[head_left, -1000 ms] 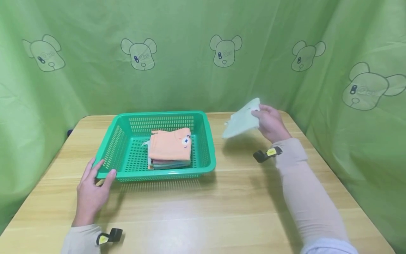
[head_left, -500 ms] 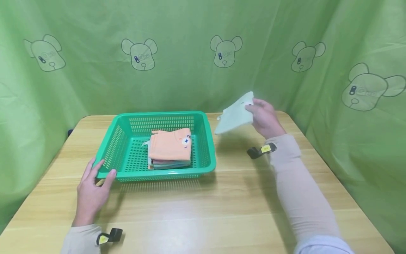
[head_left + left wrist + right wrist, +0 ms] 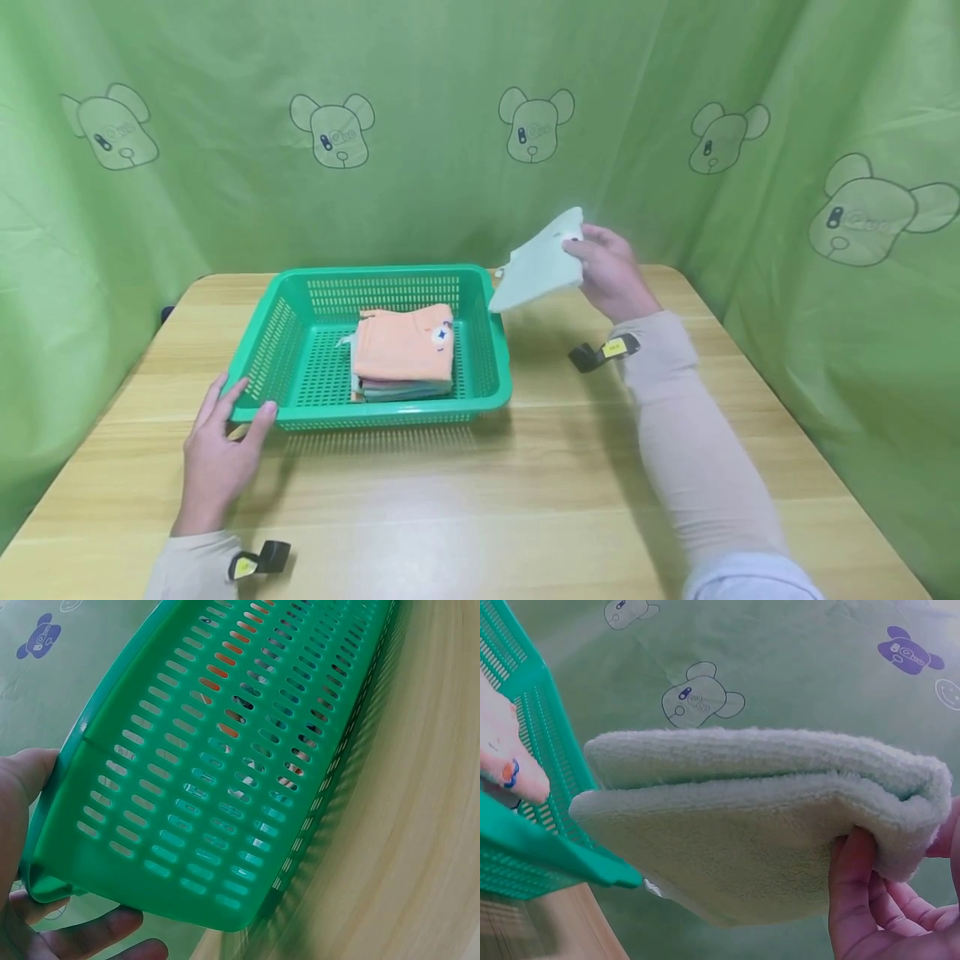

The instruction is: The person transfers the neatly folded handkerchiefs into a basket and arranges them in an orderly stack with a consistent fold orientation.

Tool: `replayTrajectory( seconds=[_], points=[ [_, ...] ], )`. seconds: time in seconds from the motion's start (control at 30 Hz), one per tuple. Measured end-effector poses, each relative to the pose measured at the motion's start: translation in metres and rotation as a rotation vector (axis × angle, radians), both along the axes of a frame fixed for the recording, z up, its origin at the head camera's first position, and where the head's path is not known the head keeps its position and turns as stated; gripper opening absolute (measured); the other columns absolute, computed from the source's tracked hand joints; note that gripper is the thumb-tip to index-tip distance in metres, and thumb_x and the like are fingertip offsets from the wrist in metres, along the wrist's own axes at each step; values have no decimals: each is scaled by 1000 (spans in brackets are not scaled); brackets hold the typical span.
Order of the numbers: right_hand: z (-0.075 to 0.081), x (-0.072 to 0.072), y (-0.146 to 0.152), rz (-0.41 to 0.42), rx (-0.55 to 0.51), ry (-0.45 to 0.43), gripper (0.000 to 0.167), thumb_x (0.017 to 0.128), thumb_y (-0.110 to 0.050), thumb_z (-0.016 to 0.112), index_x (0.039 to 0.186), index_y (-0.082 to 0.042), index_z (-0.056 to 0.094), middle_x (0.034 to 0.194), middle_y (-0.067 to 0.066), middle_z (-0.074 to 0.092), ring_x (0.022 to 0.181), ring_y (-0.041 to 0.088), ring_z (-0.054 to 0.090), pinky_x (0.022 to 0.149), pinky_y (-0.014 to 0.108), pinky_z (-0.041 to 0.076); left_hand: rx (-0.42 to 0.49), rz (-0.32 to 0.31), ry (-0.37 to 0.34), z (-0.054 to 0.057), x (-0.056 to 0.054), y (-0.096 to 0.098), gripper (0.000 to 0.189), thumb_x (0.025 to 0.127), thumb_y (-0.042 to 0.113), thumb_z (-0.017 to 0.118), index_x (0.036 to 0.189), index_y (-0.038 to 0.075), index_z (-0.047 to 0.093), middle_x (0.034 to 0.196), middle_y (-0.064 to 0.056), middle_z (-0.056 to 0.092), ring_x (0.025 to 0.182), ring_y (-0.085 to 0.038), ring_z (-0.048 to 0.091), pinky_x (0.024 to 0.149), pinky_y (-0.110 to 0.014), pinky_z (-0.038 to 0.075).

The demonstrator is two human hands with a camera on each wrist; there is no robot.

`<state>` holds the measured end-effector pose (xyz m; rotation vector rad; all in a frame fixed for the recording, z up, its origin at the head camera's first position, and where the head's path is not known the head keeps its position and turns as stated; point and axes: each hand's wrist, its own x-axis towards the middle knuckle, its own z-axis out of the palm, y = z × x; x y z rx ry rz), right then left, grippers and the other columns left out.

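My right hand [image 3: 611, 271] pinches a folded pale green towel [image 3: 542, 262] by its right end, thumb on the near face. It is held up in the air, tilted, its lower left corner overlapping the right rim of the green plastic basket [image 3: 498, 350] in the head view. The right wrist view shows the towel [image 3: 720, 847] as thick folded terry layers, with a small white loop below. My left hand [image 3: 217, 458] holds the basket's near left corner, thumb and fingers on either side of it [image 3: 67, 847]. A folded orange towel [image 3: 401, 342] tops a stack inside the basket.
Several other folded towels [image 3: 405, 390] lie under the orange one, toward the basket's right side. The wooden table [image 3: 450, 500] carries the basket. A green curtain [image 3: 427, 200] printed with bear heads surrounds the table at back and sides.
My right hand has carried the pale green towel leftward and slightly up, from right of the basket to its right rim. The left hand, basket and stack have stayed in place.
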<state>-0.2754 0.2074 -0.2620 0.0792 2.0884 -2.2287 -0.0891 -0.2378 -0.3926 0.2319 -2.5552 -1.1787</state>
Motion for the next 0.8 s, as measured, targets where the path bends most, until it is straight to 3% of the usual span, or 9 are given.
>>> replayTrajectory(
  seconds=[0.13,0.3,0.57,0.8],
  points=[
    [1,-1,-7,12,-95,10,71,95,-4,59,153,-6,18,134,9,43,107,14,53,89,19,50,-1,2,-3,0,0,0,64,97,39,57,148,7,38,161,-8,15,122,-58,41,95,-70,38],
    [3,-1,-17,40,-197,16,70,95,1,56,152,-2,16,134,14,45,105,18,58,89,23,53,0,3,-1,1,0,1,64,96,40,57,148,6,39,161,-8,16,122,-57,41,95,-69,38],
    [7,-1,-31,68,-227,16,66,95,4,55,151,-1,20,143,19,40,113,23,57,91,26,53,17,4,-33,2,0,0,64,97,39,57,149,9,37,162,-6,13,130,-58,29,96,-76,30],
    [6,-1,-44,78,-240,6,62,95,5,53,149,-1,23,143,18,41,110,22,58,89,26,54,10,2,-25,2,0,0,64,97,39,57,149,7,37,161,-8,13,126,-59,35,95,-73,34]
  ],
)
